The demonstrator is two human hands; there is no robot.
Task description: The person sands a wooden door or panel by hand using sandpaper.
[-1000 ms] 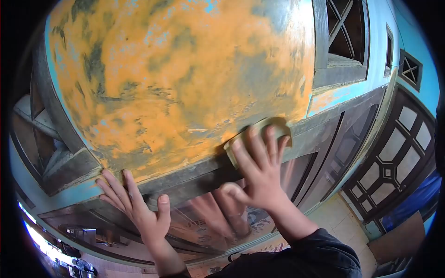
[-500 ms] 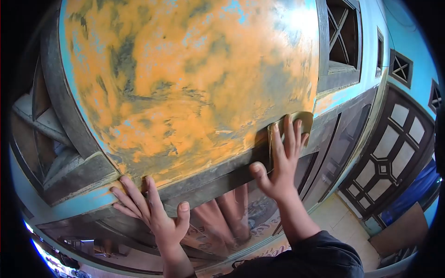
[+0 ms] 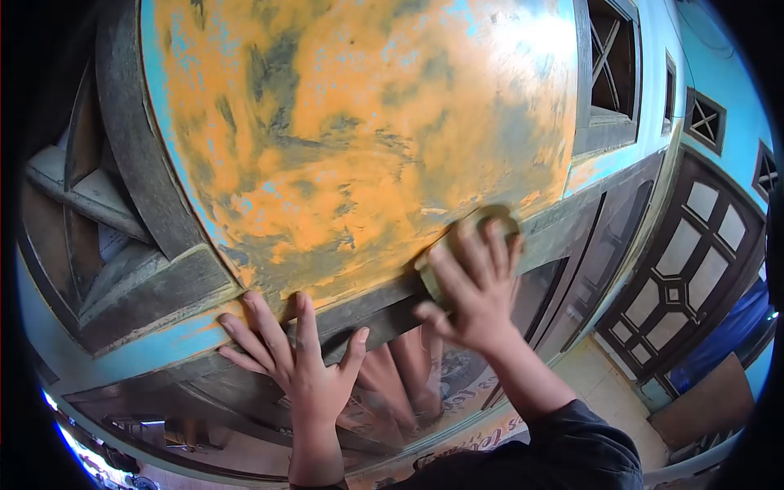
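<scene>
My right hand (image 3: 482,286) presses a sheet of sandpaper (image 3: 437,273) flat on the lower edge of the patchy orange wall (image 3: 327,163), where it meets the dark wooden frame (image 3: 371,306). Its fingers lie over the sheet, and both are slightly blurred. Lower left, my left hand (image 3: 306,367) rests with spread fingers against the frame, holding nothing. Its fingertips touch near the lower left corner of the orange area. Grey patches and flecks of light blue show through the orange.
Below the frame is a glass pane (image 3: 392,376) with reflections and lettering. Wooden vents stand at left (image 3: 106,212) and upper right (image 3: 612,65). A dark panelled door (image 3: 678,261) is at far right, beside a blue cloth (image 3: 727,343) and a leaning brown board (image 3: 706,400).
My right hand and the sandpaper have slid left and slightly down along the wall's lower edge. The view has shifted a little; my left hand still rests at the frame.
</scene>
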